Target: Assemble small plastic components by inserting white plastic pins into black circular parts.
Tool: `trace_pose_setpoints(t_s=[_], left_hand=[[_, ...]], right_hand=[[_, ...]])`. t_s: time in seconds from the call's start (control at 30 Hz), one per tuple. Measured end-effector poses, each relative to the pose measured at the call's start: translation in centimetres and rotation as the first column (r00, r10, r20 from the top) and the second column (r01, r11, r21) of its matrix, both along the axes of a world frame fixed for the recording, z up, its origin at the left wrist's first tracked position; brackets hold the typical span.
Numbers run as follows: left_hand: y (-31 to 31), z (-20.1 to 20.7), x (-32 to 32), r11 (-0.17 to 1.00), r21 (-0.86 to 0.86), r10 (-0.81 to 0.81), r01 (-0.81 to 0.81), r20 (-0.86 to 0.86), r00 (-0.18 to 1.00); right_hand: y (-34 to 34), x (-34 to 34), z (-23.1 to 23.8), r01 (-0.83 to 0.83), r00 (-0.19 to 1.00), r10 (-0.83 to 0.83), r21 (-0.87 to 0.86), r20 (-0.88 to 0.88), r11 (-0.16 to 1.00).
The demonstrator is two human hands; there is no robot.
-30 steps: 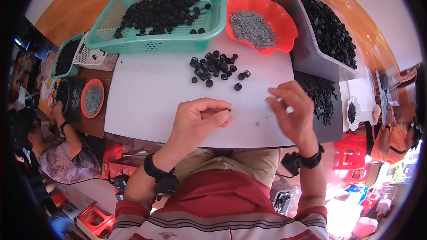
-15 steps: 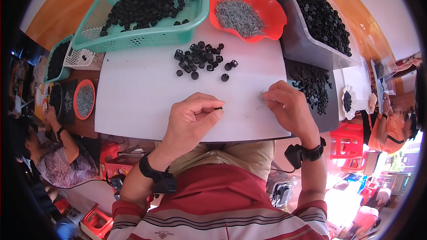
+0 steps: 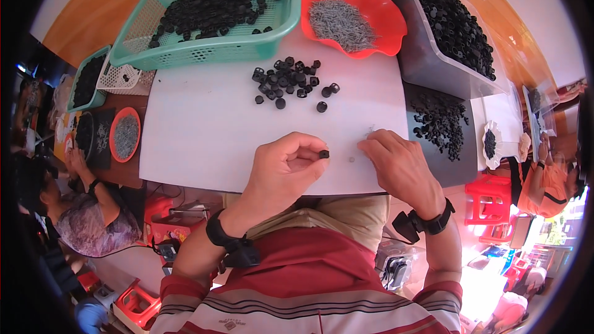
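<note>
One small black part: pinched between thumb and index finger of the left hand, sticking out past the fingertips, over the near side of the white tabletop.
Left hand: closed on that part, other fingers curled in behind it.
Right hand: over to the right, fingers bent and tips bunched together. Honestly can't tell if there's anything in them.
Grey bits: a few, just beyond the right fingertips, kinda blurry.
Tiny round grey piece: on the white top, between the two hands.
Black pile: loose chunky pieces, a little past the hands, a few strays around its edges.
Green basket: far left of the top, loads more black pieces inside.
Red wavy bowl: next to the basket, heaped with thin grey screw-like pieces.
Clear bin: right of the bowl, packed with black parts.
Dark mat: near side of the bin, small black bits scattered across it.
Orange bowl: off to the left, more grey stuff in it.
Co-workers: one seated at left, another at right in an orange top.
</note>
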State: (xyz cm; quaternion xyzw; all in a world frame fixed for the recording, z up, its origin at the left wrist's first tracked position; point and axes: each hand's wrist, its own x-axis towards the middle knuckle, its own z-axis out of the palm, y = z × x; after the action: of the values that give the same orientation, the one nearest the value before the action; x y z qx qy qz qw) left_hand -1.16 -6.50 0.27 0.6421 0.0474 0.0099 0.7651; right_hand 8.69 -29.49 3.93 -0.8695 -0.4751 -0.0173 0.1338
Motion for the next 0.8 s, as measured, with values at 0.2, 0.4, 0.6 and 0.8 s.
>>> trace_pose_setpoints(t_s=[0.2, 0.4, 0.6, 0.8], left_hand=[[-0.5, 0.0, -0.1, 0.994, 0.105, -0.012, 0.008, 0.040, 0.999], [-1.1, 0.4, -0.1, 0.976, 0.220, -0.024, -0.002, 0.112, 0.993], [-1.4, 0.9, -0.2, 0.956, 0.292, -0.041, -0.005, 0.151, 0.988], [-1.6, 1.0, -0.2, 0.940, 0.340, -0.058, -0.021, 0.221, 0.974]], right_hand=[[0.9, -1.3, 0.7, 0.037, 0.952, 0.079, 0.367, -0.297, 0.930], [2.0, -2.6, -0.8, 0.192, 0.827, 0.200, 0.599, -0.525, 0.777], [2.3, -2.9, -1.3, 0.205, 0.867, 0.159, 0.629, -0.473, 0.750], [2.3, -3.1, -1.6, 0.194, 0.889, 0.135, 0.627, -0.438, 0.754]])
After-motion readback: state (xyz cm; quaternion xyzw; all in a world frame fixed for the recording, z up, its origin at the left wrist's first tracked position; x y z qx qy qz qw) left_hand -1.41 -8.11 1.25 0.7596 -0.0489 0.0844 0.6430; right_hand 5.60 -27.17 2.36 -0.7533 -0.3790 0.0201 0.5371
